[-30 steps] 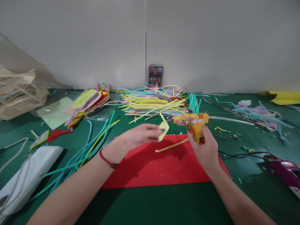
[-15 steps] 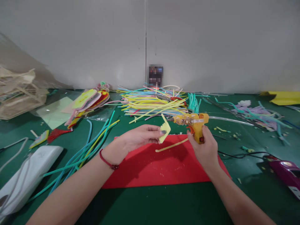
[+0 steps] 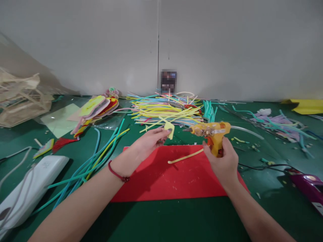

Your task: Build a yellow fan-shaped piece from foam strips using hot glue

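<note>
My left hand [image 3: 155, 137] pinches a small pale-yellow piece of bent craft stick [image 3: 169, 129] between thumb and fingers, above the far edge of a red mat [image 3: 181, 181]. Wrapped round the handle of a yellow hot glue gun [image 3: 212, 131] is my right hand [image 3: 224, 164]. The gun's nozzle points left, a short gap from the yellow piece. A clear glue stick [image 3: 248, 131] sticks out of its back. On the mat lies a loose yellow fuzzy stem [image 3: 185, 156], its right end hidden by my right hand.
Behind the mat lies a heap of coloured fuzzy stems [image 3: 164, 112] with red-handled pliers on it. Blue-green stems [image 3: 101, 159] and a white power strip [image 3: 37, 188] are at left. A purple device [image 3: 308, 188] with a black cord sits at right. A phone [image 3: 169, 82] leans on the wall.
My left hand has moved slightly left and turned the yellow piece. The glue gun has shifted a little right, widening the gap between nozzle and piece.
</note>
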A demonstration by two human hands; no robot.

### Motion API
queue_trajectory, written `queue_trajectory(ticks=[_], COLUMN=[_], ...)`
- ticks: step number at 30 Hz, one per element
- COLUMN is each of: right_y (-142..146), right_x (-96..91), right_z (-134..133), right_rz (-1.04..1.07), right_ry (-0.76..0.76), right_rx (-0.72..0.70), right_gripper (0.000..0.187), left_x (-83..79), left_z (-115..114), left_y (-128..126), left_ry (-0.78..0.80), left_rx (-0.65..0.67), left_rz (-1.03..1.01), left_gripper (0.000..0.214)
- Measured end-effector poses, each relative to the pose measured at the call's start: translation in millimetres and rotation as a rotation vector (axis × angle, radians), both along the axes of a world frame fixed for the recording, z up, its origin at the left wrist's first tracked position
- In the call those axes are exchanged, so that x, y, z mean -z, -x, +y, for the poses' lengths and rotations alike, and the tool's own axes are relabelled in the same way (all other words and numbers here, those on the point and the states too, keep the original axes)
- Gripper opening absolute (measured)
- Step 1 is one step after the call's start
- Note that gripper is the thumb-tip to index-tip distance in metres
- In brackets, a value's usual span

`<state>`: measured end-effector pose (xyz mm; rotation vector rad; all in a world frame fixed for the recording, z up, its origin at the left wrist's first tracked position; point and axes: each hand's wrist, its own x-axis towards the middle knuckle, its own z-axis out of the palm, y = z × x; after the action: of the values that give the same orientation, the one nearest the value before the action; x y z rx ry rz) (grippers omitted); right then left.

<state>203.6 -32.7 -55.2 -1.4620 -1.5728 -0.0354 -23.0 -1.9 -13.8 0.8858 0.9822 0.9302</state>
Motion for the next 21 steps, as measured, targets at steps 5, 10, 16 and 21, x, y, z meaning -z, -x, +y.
queue_trajectory(ticks=[5,10,16,21], right_y=[2.3,1.1,0.3,0.3], right_x=[2.3,2.8,2.5,3.5], right_z=[0.0,0.6,0.9,1.4], right_rz=[-0.115,-0.113,-0.135,-0.133], right_ry=[-0.025,-0.012,-0.033,-0.045], right_rx=[-0.096,-0.078,-0.097,-0.089], right_gripper=[0.02,0.019,0.019,0.018], left_x=[7.2,4.2,7.6,6.8], left_z=[3.9,1.3,2.3,1.9], left_y=[1.3,-0.3,0.3,0.9], left_ry=[0.052,0.074,0.068,0.08], left_rx=[0.006,0.024,0.02,0.001], left_rz=[-0.109,-0.129,-0.17,-0.157], left_gripper=[0.02,0.018,0.016,0.016])
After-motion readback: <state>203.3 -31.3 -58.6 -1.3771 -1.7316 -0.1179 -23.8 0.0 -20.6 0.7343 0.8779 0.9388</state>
